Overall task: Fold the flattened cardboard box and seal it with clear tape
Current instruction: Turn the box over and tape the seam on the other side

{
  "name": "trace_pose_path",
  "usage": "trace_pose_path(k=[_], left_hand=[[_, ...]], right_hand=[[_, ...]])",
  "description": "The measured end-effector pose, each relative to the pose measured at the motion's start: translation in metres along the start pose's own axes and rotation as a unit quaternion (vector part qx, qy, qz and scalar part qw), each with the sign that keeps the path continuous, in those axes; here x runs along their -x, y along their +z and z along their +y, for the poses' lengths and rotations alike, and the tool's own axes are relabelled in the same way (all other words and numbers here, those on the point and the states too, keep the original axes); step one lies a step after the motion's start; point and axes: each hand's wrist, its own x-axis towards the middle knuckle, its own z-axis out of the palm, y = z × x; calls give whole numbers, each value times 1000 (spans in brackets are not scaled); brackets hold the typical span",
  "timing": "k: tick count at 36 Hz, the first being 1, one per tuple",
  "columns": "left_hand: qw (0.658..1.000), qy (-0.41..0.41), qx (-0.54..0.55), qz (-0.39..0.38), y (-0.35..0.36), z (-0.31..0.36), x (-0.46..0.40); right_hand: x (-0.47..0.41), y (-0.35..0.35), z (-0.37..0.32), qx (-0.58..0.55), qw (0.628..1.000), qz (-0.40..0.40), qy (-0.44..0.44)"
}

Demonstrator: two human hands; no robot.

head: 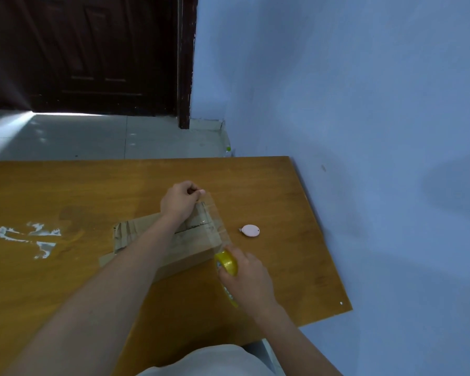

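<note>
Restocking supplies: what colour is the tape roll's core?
Yellow; the tape roll shows best in the head view.

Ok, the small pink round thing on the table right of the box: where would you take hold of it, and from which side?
Probably from above, pinching across the rounded rim of the small pink disc. It lies flat on the wooden table, apart from the cardboard box, so its sides are free. Avoid the small tab sticking out on its left edge. Both hands are occupied now: the right hand grips the tape roll.
</note>
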Motion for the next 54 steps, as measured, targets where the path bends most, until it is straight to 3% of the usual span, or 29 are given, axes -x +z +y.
trace_pose_path(k=[42, 54], left_hand=[[999, -24, -25, 24, -1, 7, 3], [995, -68, -44, -55, -2, 8, -3]], right_hand=[[-10, 14, 5, 12, 1000, -1, 7], [-14, 20, 2, 21, 999, 1, 24]])
